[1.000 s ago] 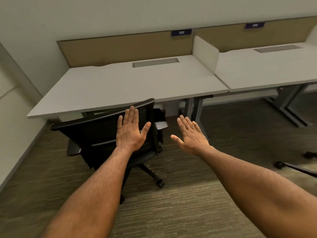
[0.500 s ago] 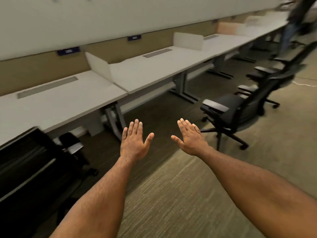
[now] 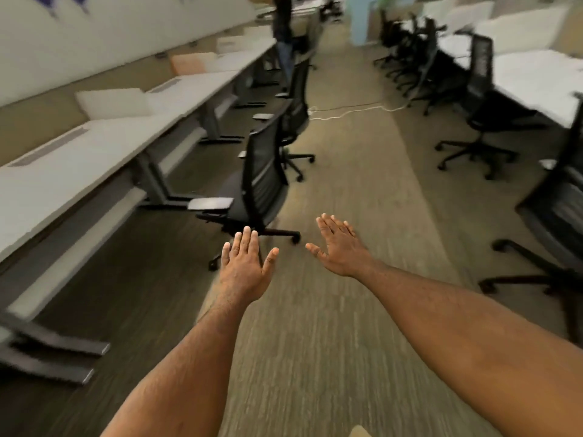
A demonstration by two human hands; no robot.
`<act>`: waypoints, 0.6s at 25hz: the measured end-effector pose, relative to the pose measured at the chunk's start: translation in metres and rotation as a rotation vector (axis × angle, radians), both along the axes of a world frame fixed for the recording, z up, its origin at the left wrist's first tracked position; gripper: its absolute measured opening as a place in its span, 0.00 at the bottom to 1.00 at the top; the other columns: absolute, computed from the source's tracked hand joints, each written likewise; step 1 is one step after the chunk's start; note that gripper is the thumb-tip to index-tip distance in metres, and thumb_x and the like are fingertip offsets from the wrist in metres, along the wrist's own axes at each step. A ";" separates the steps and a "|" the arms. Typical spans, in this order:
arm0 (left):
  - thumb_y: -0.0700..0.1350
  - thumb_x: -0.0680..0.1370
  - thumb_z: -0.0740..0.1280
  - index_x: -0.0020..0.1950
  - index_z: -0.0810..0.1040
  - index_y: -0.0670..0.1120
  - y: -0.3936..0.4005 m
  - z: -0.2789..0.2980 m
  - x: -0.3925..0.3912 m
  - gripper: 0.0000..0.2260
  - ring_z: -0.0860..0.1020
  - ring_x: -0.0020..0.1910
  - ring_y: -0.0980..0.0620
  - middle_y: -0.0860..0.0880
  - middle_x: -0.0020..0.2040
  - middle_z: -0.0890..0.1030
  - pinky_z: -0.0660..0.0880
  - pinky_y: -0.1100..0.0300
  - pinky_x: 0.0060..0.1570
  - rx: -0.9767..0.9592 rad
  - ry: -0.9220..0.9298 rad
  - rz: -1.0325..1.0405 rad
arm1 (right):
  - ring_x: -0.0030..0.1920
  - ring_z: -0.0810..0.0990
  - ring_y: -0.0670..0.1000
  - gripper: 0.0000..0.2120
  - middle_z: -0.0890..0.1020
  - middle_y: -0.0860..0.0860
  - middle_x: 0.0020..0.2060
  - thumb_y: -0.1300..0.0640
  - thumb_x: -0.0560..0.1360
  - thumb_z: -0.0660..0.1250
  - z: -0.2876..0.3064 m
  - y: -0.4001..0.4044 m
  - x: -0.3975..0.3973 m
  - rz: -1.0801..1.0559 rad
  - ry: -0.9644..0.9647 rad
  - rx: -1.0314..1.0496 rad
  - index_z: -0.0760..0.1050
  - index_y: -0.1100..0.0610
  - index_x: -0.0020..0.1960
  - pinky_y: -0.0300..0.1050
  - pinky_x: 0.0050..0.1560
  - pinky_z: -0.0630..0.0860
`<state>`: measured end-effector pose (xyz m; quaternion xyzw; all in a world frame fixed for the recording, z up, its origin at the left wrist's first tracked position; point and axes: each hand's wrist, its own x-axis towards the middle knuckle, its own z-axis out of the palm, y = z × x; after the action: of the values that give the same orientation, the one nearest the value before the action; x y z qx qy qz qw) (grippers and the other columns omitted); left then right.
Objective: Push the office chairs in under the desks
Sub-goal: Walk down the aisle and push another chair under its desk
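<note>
A black mesh office chair [image 3: 257, 184] stands out in the aisle, apart from the long row of white desks [image 3: 94, 149] on the left, its back toward the aisle. A second black chair [image 3: 296, 105] stands behind it, also pulled out. My left hand [image 3: 246, 266] and my right hand [image 3: 340, 247] are raised in front of me, palms down and fingers spread, holding nothing. Both hands are short of the nearest chair and touch nothing.
More black chairs [image 3: 482, 121] and white desks [image 3: 536, 77] line the right side. A chair base [image 3: 536, 272] juts in at the right edge. A white cable [image 3: 347, 110] crosses the carpet aisle. A person [image 3: 284, 36] stands far down the left row.
My view has swung right, from the first desk and its pushed-in chair to looking down the aisle. My hands left that chair's back and stay raised and open.
</note>
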<state>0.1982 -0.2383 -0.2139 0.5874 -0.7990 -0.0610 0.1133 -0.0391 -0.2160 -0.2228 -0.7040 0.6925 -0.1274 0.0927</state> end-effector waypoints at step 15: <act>0.66 0.81 0.43 0.82 0.49 0.46 -0.177 -0.027 -0.216 0.35 0.41 0.80 0.49 0.46 0.82 0.44 0.36 0.49 0.77 0.001 -0.013 -0.341 | 0.80 0.40 0.50 0.38 0.43 0.52 0.81 0.34 0.80 0.45 -0.048 -0.080 -0.186 -0.319 -0.014 0.116 0.41 0.56 0.81 0.51 0.78 0.37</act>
<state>-0.0175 -0.4154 -0.2407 0.4438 -0.8878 -0.0757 0.0957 -0.2249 -0.2963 -0.2707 -0.5776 0.8010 -0.1054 0.1168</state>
